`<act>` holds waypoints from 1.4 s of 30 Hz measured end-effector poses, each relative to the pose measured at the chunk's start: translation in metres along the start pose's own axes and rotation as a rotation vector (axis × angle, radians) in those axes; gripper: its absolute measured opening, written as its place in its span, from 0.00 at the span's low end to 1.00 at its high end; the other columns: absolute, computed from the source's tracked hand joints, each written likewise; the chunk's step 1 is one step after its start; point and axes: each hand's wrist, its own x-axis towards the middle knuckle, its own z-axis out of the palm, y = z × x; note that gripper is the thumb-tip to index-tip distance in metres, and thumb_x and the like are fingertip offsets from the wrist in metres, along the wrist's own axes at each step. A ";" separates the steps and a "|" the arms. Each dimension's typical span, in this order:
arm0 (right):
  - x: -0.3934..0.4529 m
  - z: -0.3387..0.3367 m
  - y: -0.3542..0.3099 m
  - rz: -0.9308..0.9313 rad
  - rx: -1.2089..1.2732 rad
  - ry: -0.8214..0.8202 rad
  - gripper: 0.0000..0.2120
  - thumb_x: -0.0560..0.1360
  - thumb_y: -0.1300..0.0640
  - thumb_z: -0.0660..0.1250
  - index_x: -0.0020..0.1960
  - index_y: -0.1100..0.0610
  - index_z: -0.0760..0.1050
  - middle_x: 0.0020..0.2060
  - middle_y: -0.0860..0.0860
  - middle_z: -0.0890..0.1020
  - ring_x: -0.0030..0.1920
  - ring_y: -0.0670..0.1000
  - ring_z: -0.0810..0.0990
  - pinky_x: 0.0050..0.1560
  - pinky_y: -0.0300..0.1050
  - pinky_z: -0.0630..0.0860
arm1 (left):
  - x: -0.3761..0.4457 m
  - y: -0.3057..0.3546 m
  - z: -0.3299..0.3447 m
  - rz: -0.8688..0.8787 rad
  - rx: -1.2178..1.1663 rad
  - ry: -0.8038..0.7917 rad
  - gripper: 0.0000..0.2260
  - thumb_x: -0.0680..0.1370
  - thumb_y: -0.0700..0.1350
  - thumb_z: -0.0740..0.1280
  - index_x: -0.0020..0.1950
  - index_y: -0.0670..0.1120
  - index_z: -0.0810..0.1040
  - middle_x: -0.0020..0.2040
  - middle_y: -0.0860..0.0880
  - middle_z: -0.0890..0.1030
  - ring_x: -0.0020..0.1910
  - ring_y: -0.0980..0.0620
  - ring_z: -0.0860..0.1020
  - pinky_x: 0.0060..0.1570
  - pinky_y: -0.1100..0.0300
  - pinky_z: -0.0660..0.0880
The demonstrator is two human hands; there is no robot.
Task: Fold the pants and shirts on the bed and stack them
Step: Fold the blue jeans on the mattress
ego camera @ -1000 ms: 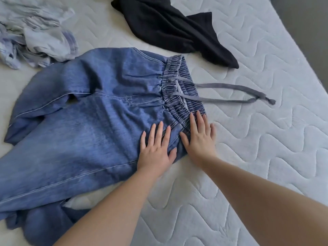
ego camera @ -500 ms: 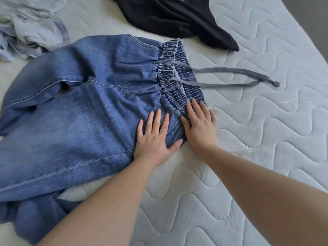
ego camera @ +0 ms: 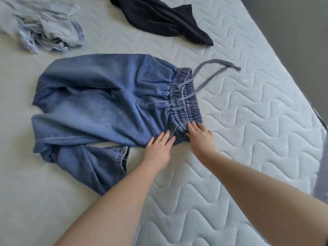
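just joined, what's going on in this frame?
A person is working on the jeans spread on the bed, waistband to the right, one leg doubled back near the lower left. The left hand lies flat on the denim just below the waistband; the right hand presses its fingers on the waistband's near corner. Neither grips. The drawstring trails loose onto the mattress. A black garment and a crumpled light shirt lie unfolded further back. No stack yet.

No legible text, no label, no brand mark, no number, no sign on any garment or on the mattress surface
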 end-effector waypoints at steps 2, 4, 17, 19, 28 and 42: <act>-0.044 0.003 0.007 0.025 0.003 -0.016 0.23 0.85 0.51 0.49 0.79 0.52 0.54 0.78 0.48 0.60 0.76 0.54 0.59 0.66 0.51 0.63 | -0.029 0.020 0.002 0.039 -0.019 -0.038 0.24 0.83 0.46 0.53 0.80 0.54 0.54 0.82 0.53 0.50 0.79 0.54 0.52 0.76 0.52 0.53; -0.089 0.006 0.018 0.029 0.014 -0.028 0.23 0.85 0.51 0.50 0.78 0.53 0.56 0.77 0.47 0.63 0.74 0.53 0.61 0.64 0.51 0.64 | -0.054 0.041 0.001 0.083 -0.075 -0.086 0.22 0.83 0.49 0.55 0.79 0.52 0.60 0.80 0.51 0.58 0.77 0.52 0.59 0.73 0.53 0.60; -0.233 0.041 0.091 0.304 0.273 -0.100 0.40 0.72 0.40 0.70 0.77 0.49 0.58 0.72 0.48 0.66 0.68 0.54 0.68 0.64 0.51 0.67 | -0.044 0.135 -0.031 0.242 -0.297 -0.033 0.14 0.81 0.43 0.59 0.64 0.46 0.78 0.61 0.47 0.79 0.60 0.45 0.76 0.61 0.50 0.71; -0.230 0.047 0.094 0.455 0.365 -0.107 0.51 0.67 0.36 0.73 0.79 0.50 0.50 0.74 0.51 0.60 0.71 0.55 0.63 0.67 0.52 0.64 | -0.015 0.147 -0.039 0.242 -0.261 0.005 0.17 0.81 0.42 0.59 0.70 0.45 0.73 0.66 0.45 0.76 0.64 0.44 0.74 0.64 0.48 0.69; -0.201 0.054 0.094 0.503 0.282 -0.138 0.57 0.59 0.34 0.77 0.75 0.55 0.51 0.65 0.54 0.65 0.65 0.55 0.65 0.65 0.48 0.63 | 0.061 0.186 -0.047 0.171 -0.006 -0.078 0.26 0.79 0.57 0.65 0.72 0.45 0.67 0.67 0.44 0.72 0.67 0.42 0.71 0.65 0.46 0.68; -0.194 0.052 0.095 0.500 0.251 -0.163 0.60 0.55 0.33 0.78 0.75 0.56 0.53 0.62 0.55 0.66 0.62 0.56 0.66 0.62 0.49 0.64 | 0.009 0.173 -0.067 -0.079 -1.335 -0.005 0.10 0.77 0.34 0.64 0.50 0.49 0.77 0.37 0.56 0.83 0.42 0.57 0.81 0.52 0.60 0.75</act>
